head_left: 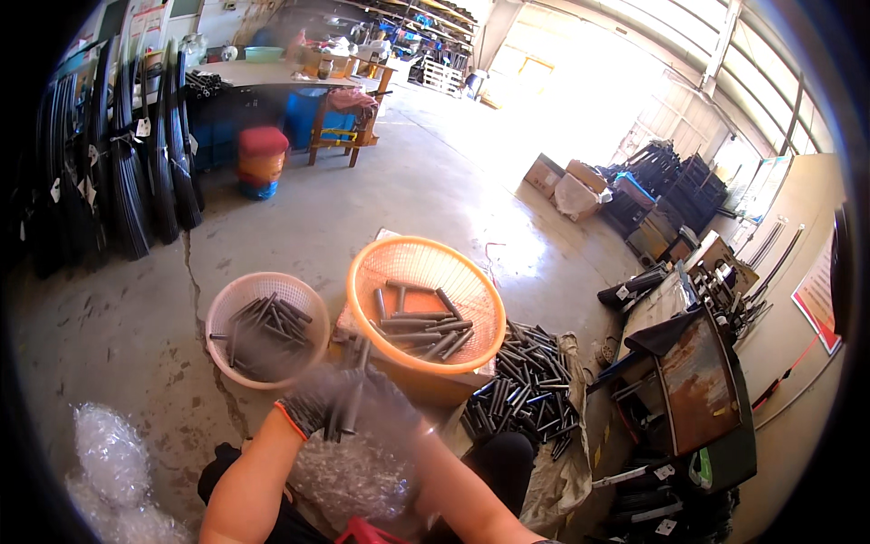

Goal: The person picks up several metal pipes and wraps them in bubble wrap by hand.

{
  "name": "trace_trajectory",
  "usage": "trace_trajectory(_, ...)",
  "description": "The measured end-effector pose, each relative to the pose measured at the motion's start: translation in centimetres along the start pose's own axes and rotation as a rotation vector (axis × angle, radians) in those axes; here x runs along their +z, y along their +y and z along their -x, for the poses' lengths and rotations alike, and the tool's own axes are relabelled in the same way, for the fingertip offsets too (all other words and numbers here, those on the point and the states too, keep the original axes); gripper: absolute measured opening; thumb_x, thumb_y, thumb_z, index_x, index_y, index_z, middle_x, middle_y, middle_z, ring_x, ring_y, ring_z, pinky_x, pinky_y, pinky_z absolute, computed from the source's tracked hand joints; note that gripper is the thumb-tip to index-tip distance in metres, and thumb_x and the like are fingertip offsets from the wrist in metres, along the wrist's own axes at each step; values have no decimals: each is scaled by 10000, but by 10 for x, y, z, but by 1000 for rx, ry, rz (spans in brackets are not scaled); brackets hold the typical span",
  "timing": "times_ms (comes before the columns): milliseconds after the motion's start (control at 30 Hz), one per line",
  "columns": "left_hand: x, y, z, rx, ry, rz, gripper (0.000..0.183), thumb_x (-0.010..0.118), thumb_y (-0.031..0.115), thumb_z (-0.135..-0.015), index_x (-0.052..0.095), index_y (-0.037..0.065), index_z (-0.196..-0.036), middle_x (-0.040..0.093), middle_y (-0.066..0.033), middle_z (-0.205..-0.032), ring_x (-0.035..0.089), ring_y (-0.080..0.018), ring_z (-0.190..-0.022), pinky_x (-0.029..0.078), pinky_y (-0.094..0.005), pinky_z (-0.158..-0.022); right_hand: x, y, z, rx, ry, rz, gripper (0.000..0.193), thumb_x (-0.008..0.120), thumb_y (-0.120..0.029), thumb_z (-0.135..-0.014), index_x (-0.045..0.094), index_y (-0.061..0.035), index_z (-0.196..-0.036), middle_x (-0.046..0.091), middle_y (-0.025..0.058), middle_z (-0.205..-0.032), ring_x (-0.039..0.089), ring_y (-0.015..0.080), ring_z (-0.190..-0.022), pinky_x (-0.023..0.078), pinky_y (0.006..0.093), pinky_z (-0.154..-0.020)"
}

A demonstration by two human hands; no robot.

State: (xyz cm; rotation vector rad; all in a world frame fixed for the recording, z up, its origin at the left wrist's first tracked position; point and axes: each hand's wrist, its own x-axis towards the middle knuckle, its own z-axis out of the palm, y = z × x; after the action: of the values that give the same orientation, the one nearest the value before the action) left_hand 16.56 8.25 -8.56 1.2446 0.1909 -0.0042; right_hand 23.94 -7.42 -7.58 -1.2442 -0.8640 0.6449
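The left hand (313, 405) and right hand (391, 406) are holding dark tubes (351, 399), with the orange basket (476, 286) sitting just beyond. Even pressure should be preventing slipping.

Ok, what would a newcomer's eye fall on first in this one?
Probably the bright orange basket near the centre, with dark tubes inside. Just below it, the gloved left hand and blurred right hand hold several tubes between them. A heap of loose tubes lies right of the basket.
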Motion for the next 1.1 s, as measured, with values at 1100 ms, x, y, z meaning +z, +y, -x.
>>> trace_trajectory(1100, 29, 56, 33, -9, -5, 367, 245, 638, 120, -836, 575, -10, -1034, 639, -107, -846, 655, -220, -760, 551, -333, -649, -44, 225, 199, 805, -682, 1199, 429, 399, -157, -906, 423, -168, -1334, 453, 208, -1329, 425, 351, -1245, 310, 397, -1055)
